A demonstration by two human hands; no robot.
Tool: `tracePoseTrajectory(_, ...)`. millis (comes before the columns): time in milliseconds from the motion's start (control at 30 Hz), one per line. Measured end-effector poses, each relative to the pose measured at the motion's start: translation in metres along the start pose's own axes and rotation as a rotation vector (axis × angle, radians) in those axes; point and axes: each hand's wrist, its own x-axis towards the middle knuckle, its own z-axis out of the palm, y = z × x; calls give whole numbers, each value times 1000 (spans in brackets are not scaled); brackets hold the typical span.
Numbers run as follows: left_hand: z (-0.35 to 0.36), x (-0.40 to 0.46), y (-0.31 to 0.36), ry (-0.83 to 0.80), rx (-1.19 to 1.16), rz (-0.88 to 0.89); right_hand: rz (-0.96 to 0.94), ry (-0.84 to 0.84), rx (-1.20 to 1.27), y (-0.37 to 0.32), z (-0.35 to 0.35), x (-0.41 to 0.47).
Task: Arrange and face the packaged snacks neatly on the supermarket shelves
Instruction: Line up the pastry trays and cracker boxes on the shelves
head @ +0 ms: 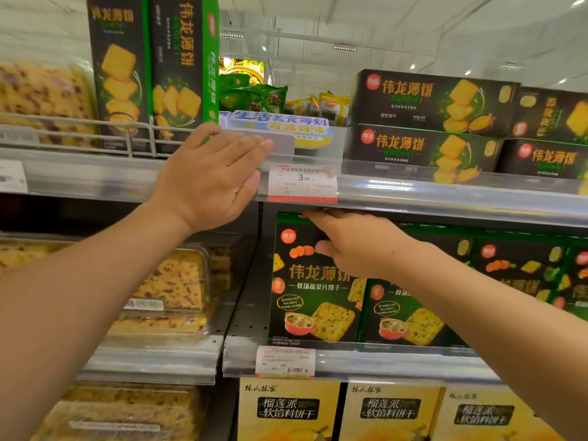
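Observation:
My left hand lies flat with straight fingers against the front rail of the upper shelf, just below two upright black-and-green cracker boxes. My right hand grips the top edge of a black-and-green vegetable cracker box standing on the middle shelf, fingers over its top and thumb on its face. More boxes of the same kind stand to its right. On the upper shelf at right, black cracker boxes lie stacked flat.
Clear tubs of yellow cake fill the left bays. Yellow durian biscuit boxes line the bottom shelf. Price tags hang on the rails. A blue-and-white sign and green and yellow bags sit behind the upper shelf gap.

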Motion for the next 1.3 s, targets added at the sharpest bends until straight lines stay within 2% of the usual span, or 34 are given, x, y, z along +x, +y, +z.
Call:
tracePoseTrajectory(267, -5, 1, 2, -85, -31, -38, 70, -129, -31, -10, -18, -12)
tracePoseTrajectory(400, -11, 3, 2, -132, -65, -58, -13, -193, -13, -43, -47, -27)
tracePoseTrajectory(500, -18, -3, -6, -106, -210, -17, -45, -265, 9, -72, -95, -25)
tracePoseTrajectory(567, -23, -14, -24, -93, -244, 26, -51, -146, 28, -90, -133, -7)
tracePoseTrajectory(667, -26, -39, -57, -56, -185, -3, -48, 115, 74, -103, -169, 42)
tracePoseTrajectory(767, -25, -57, -70, -63, -166, -14, 60, 304, 156, -104, -188, 102)
tracePoseTrajectory(833, -23, -60, -70, -63, -174, -18, 137, 365, 252, -105, -195, 136)
tracePoseTrajectory(900, -23, -61, -70, -47, -193, -22, 212, 363, 442, -110, -194, 163)
tracePoseTrajectory(1033, -22, -64, -72, -31, -199, -5, 427, 253, 910, -118, -176, 190)
tracePoseTrajectory(1300, -16, -64, -73, 10, -180, 24, 526, 234, 1105, -112, -134, 194)
